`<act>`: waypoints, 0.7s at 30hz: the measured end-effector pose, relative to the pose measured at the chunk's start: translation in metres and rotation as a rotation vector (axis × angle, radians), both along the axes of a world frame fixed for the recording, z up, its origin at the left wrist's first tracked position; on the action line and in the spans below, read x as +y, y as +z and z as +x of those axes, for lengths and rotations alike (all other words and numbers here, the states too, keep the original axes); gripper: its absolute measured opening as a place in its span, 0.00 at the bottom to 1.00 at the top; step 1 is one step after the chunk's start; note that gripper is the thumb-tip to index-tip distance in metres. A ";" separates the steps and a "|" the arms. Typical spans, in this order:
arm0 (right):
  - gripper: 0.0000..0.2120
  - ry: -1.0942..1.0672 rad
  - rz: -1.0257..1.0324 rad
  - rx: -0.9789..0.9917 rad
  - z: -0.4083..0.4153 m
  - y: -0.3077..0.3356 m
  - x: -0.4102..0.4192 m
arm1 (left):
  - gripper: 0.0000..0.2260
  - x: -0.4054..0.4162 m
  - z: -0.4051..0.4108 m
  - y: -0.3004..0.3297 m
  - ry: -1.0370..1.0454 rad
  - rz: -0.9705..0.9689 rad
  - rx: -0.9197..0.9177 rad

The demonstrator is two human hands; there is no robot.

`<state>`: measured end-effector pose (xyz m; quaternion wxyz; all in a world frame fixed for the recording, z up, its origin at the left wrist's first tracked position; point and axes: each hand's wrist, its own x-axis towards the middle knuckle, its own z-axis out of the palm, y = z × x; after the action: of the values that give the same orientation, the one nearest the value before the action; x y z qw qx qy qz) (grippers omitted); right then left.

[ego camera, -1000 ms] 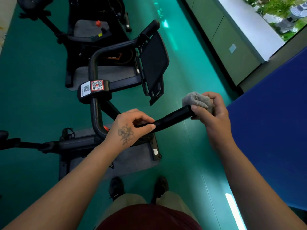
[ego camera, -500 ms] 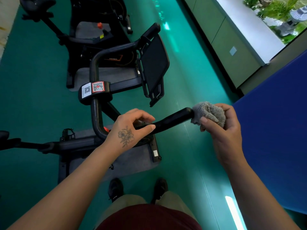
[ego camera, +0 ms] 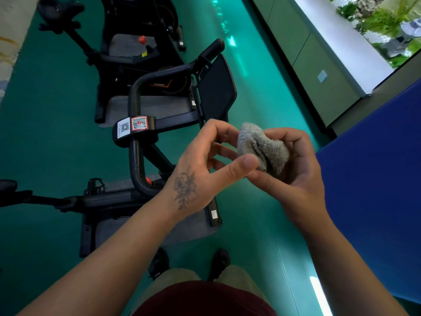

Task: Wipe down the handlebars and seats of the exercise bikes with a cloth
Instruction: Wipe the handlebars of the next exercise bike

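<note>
A bunched grey cloth sits in my right hand, whose fingers curl round it at chest height. My left hand has come up beside it, with thumb and forefinger closing on the cloth's left edge. Below and to the left is the near bike's black handlebar with a QR-code clamp; its far grip points away. The near grip is hidden behind my hands. A sliver of the near bike's seat shows at the left edge.
A second exercise bike stands further back with its seat at top left. A black tablet holder hangs off the near handlebar. A blue mat lies to the right and green cabinets line the wall. The floor is green.
My left hand let go of the handlebar grip and rose to the cloth. My right hand drew the cloth off the grip's end and lifted it towards me.
</note>
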<state>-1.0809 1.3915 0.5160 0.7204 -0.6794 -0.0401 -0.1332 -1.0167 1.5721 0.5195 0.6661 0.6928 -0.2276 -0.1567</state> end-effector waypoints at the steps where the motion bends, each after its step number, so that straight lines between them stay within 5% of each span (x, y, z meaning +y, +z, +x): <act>1: 0.26 0.006 -0.003 -0.007 0.002 0.001 0.001 | 0.26 0.000 0.000 0.000 0.020 -0.003 0.001; 12: 0.19 0.045 -0.172 0.005 0.021 -0.005 -0.006 | 0.13 0.012 0.018 -0.015 0.143 0.042 -0.058; 21: 0.21 -0.047 -0.199 0.049 0.024 -0.008 -0.026 | 0.15 0.007 0.010 -0.013 0.163 0.048 -0.043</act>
<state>-1.0573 1.3651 0.5078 0.6467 -0.7515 -0.0194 -0.1290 -1.0064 1.5795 0.5069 0.6549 0.7280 -0.1807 -0.0924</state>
